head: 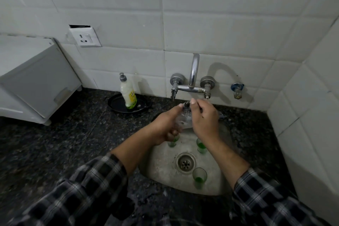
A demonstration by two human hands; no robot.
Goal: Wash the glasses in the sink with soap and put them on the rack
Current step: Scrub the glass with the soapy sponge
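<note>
My left hand (pixel 166 126) wraps glass (pixel 183 117) low on body. My right hand (pixel 203 117) pinches rim. Glass held under tap (pixel 192 79), over sink (pixel 165 167). Three more glasses (pixel 199 177) stand in sink. Rack not visible. Glass light, stiff, breakable, likely slick wet. Best grip: round body, not rim alone.

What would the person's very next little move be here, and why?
Probably turning the clear glass a little under the tap, so the water reaches all round it. The left hand and the right hand both grip it just beneath the spout, while three green-bottomed glasses wait in the sink.
</note>
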